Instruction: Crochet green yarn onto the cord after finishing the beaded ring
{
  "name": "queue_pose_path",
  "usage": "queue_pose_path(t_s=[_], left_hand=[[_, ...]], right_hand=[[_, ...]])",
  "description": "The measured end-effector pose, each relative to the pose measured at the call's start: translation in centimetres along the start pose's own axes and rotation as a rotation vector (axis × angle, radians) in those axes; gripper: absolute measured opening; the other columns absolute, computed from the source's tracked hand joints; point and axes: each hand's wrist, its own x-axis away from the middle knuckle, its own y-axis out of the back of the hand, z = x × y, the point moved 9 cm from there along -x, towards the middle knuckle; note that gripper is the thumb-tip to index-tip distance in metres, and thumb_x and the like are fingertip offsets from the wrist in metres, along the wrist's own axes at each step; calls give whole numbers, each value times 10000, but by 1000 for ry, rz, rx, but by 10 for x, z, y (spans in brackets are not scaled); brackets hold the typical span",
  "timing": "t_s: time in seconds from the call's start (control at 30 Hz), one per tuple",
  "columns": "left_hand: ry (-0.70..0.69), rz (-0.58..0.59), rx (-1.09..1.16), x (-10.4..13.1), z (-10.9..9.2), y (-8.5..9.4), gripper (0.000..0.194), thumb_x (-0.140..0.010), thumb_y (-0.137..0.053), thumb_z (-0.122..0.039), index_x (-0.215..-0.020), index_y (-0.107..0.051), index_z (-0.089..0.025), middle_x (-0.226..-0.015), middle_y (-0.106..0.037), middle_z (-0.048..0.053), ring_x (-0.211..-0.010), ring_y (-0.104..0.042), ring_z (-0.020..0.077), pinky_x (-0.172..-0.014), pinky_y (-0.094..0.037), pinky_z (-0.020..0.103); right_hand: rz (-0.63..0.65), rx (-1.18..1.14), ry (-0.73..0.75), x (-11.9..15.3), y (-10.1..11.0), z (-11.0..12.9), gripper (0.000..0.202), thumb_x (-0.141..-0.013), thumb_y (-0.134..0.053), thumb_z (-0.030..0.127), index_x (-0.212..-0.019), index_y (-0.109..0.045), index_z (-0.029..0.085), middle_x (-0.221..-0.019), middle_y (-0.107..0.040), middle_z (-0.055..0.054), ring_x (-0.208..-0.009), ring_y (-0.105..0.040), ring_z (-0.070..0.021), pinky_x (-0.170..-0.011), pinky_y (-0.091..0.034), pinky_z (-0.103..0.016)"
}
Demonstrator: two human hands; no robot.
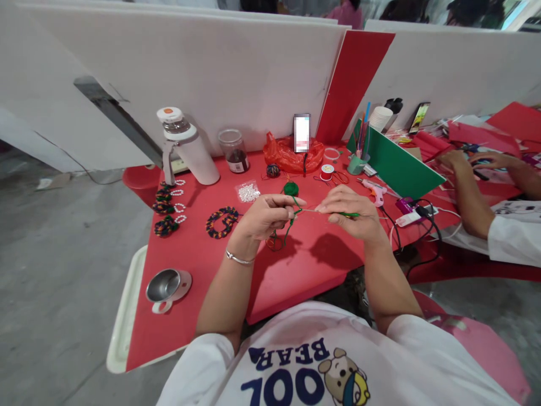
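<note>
My left hand (268, 217) pinches a strand of green yarn (289, 230), which hangs in loops below the fingers. Opposite it, my right hand (353, 213) grips a thin crochet hook (350, 214) with a green handle, its metal shaft pointing left to the yarn at my left fingertips. A ball of green yarn (291, 188) rests on the red table just beyond my hands. Some thin red cord (274, 242) lies under the hanging yarn. Left of my left hand is a ring of dark multicoloured yarn (221, 222).
Around the table (203, 270) stand a steel cup (169, 286), white bottle (192, 149), clear jar (234, 151) and phone (302, 132). Beaded loops with yarn bundles (165, 225) line the left. A glue gun (375, 192) and power strip (416, 215) lie right, near a co-worker's arms (473, 197).
</note>
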Motion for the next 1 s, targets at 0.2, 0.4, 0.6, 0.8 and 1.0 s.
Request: queue_pose_path(t_s=[0.2,0.4,0.6,0.8,1.0], left_hand=[[-12,4,-19,0,0,2,309,-563,-779,-139,-865,-839,-116,-579,-611,-12,-425,-308,20,-430,-154,218],[-198,-108,-57,0,-10,-6,422,-593,-814,-146,-1014,-840,-149,-600,-546,-63,-474,-367,36,-462,-249,215],[-449,-408,-197,7,-18,-4,492,-696,-766,-136,-1185,-797,-174,-662,-586,-57,-599,-490,75,-594,-392,218],[-276,-294,36,0,-7,-6,576,-623,-833,-223,-1194,-788,-159,-638,-548,-74,-470,-315,33,-453,-227,217],[-141,-121,34,-1,-9,-9,543,-558,-770,-155,-1099,-812,-123,-606,-578,-59,-435,-281,19,-433,-159,216]], right_hand=[[-119,-178,-151,8,6,-12,149,-952,-743,378,-1044,-848,325,-943,-833,-42,-887,-735,-238,-855,-577,-447],[-395,-367,-360,26,-21,-39,315,-919,-727,573,-927,-833,276,-897,-812,-51,-794,-739,-215,-714,-606,-376],[-580,195,-256,26,-37,-9,212,-995,-668,426,-1084,-816,303,-1072,-818,-63,-1037,-732,-243,-967,-587,-450],[-525,286,-97,19,-40,3,222,-1005,-649,437,-1133,-798,333,-1108,-820,-56,-1024,-734,-253,-942,-587,-478],[-392,121,-48,14,-29,-6,216,-985,-699,390,-1181,-789,377,-1111,-831,-19,-1012,-738,-241,-925,-576,-464]])
